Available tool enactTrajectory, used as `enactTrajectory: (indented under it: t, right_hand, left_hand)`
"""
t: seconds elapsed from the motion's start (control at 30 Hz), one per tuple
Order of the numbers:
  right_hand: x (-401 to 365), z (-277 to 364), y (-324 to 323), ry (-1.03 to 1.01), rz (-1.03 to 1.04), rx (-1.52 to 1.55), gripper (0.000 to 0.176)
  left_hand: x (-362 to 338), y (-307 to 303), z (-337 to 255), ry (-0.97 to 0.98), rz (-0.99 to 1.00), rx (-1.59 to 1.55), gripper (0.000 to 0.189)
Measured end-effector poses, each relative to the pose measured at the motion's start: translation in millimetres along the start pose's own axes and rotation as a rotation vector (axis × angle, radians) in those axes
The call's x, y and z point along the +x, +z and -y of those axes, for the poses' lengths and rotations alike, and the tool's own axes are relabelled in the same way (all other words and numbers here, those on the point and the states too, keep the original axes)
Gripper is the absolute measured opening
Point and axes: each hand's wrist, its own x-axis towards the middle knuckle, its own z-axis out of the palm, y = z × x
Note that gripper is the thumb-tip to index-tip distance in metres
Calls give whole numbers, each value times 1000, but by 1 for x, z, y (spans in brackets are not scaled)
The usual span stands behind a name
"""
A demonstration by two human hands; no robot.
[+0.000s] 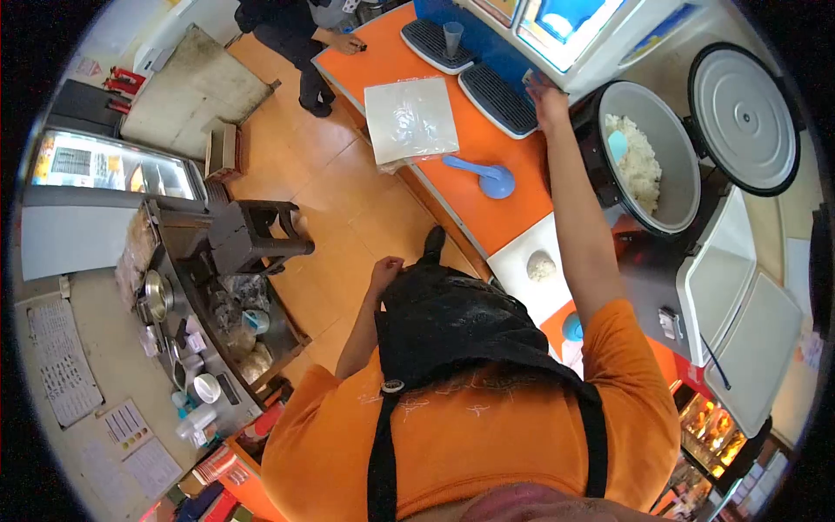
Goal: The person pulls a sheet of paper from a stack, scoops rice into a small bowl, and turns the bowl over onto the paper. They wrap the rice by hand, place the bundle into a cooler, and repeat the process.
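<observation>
My right arm stretches over the orange counter (396,65). My right hand (550,103) is at the lower front of the blue machine (496,39), beside the black drip tray (498,100), with its fingers apart. Low beside my black apron (452,322), my left hand (385,273) hangs with curled fingers, and nothing shows in it. Right of my right arm stands an open cooker (683,165) holding white rice (641,165) and a light blue scoop (617,145). A small rice mound (541,266) lies on white paper (518,260).
On the counter are a blue ladle (496,181), a plastic-wrapped paper stack (410,117) and a clear cup (452,39). Another person (291,39) stands at its far end. A dark stool (252,237) and a shelf with pans (156,296) are at the left.
</observation>
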Motion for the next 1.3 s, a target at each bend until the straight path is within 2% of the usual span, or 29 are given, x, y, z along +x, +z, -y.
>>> enactTrajectory:
  t: [0.07, 0.17, 0.2, 0.27, 0.3, 0.37, 0.4, 0.47, 0.53, 0.6, 0.67, 0.7, 0.73, 0.77, 0.83, 0.87, 0.93, 0.97, 1.0, 1.03, 1.07, 1.13, 1.2, 1.23, 1.27, 1.3]
  right_hand:
    - [0, 7, -2, -25, 66, -113, 48]
    - [9, -8, -11, 122, 119, -159, 48]
    - [5, -7, -6, 118, 124, -162, 48]
    - [-5, -12, -1, 154, 57, -49, 45]
    - [-4, -13, -1, 157, 69, 15, 42]
    - [3, -10, 1, 143, 74, 134, 38]
    - [5, -10, -1, 128, 84, 248, 35]
    - [6, -8, -1, 97, 37, 261, 31]
    - [5, -7, 0, 65, -7, 273, 27]
    - [-9, -3, 3, 121, 58, 91, 17]
    - [-30, -13, 1, 155, 15, 89, 17]
    - [-35, -27, -5, 155, 42, -74, 16]
    - [-39, -39, -12, 155, 68, -237, 19]
    - [-52, -45, -14, 154, 62, -232, 19]
    - [-83, -57, -16, -10, 180, -529, 22]
    - [-92, -68, -22, -8, 171, -523, 22]
    - [-102, -90, -31, -150, 320, -559, 16]
    - [-112, -87, -29, -150, 314, -552, 16]
    - [-123, -78, -23, -65, 383, -677, 13]
    - [-134, -70, -15, 21, 453, -801, 12]
    - [-142, -67, -6, 17, 452, -794, 12]
    - [-162, -69, 14, -29, 584, -932, 12]
    - [-187, -88, 34, -344, 684, -745, 25]
    - [-202, -86, 52, -123, 838, -827, 30]
    - [-218, -84, 66, 107, 986, -902, 37]
    - [-227, -91, 69, 98, 991, -899, 37]
  left_hand:
    - [-12, -6, 20, -135, -136, -134, 24]
    - [-19, -14, 52, -192, -226, -325, 24]
    - [-20, -17, 65, -188, -226, -331, 24]
    - [-22, -19, 84, 3, -187, -405, 25]
    - [-18, -19, 87, 3, -186, -402, 25]
    - [-5, -23, 87, -205, -157, -402, 28]
    - [-6, -24, 73, -204, -154, -393, 28]
    - [-4, -26, 53, -230, -175, -216, 28]
    - [1, -28, 43, -216, -171, -240, 27]
    - [5, -30, 35, -202, -165, -266, 26]
    - [5, -33, 23, -251, -167, -185, 26]
    - [10, -36, 32, -246, -165, -180, 26]
    - [14, -39, 41, -170, -119, -169, 26]
    - [20, -41, 53, -98, -72, -156, 27]
    - [32, -38, 62, -148, -85, -120, 26]
    - [35, -36, 63, -199, -103, -90, 26]
    - [29, -31, 27, -202, -87, -72, 25]
    - [26, -28, 10, -208, -73, -64, 25]
    - [31, -25, 0, -205, -75, -57, 25]
    - [40, -23, -10, -47, -59, -81, 25]
    - [49, -19, -22, 110, -43, -104, 25]
    - [25, -2, -129, 1, -21, -81, 40]
    - [9, 24, -199, -5, -3, -539, 51]
    - [9, 30, -230, 4, -10, -536, 51]
    - [12, 34, -259, 112, 46, -887, 57]
    - [19, 33, -278, 226, 107, -1234, 62]
